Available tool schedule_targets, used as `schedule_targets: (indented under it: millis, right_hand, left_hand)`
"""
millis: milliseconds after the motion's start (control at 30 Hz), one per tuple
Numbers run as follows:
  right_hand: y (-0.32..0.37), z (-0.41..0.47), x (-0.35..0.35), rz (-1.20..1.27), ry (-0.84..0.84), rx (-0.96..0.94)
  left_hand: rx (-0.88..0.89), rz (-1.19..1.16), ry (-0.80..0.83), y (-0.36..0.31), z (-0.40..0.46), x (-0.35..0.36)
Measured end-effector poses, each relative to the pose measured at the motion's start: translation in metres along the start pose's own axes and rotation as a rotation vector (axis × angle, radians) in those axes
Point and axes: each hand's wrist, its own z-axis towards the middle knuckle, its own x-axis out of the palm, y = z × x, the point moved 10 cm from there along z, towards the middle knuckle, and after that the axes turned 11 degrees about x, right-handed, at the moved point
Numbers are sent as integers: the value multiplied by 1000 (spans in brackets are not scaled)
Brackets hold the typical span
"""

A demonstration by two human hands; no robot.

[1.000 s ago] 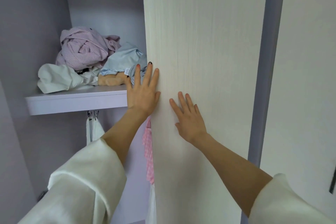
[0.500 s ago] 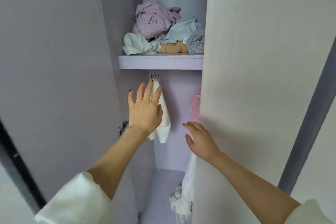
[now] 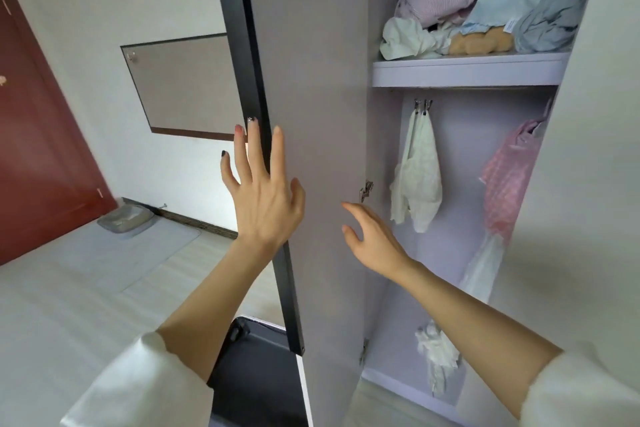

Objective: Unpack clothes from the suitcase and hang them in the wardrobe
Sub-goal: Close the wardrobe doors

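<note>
The wardrobe stands open, its left door swung out edge-on toward me. My left hand is spread with straight fingers at the door's dark edge. My right hand hovers open, fingers relaxed, just inside the door near the hinge; it holds nothing. Inside hang a white garment and a pink checked garment below the shelf. Crumpled pink, blue and white clothes lie piled on the shelf. A dark suitcase shows on the floor below my left arm.
The right wardrobe door fills the right edge. More white cloth lies low in the wardrobe. A red door, a wall panel, a grey mat and a grey tray are at the left.
My view swung left from the right door to the left one. Both hands left the right door; the left hand now reaches the left door's edge, the right hand hovers beside it.
</note>
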Motion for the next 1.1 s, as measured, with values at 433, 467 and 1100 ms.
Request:
schedule_targets:
  millis: [433, 467, 1100]
  right_hand:
    - [-1, -13, 5, 273, -1, 188]
    - [2, -15, -1, 314, -26, 186]
    - [-104, -61, -192, 215, -466, 253]
  left_hand:
    - [-69, -984, -64, 18, 4, 32]
    - [-32, -999, -47, 9, 8, 32]
    - [205, -1108, -53, -216, 88, 85]
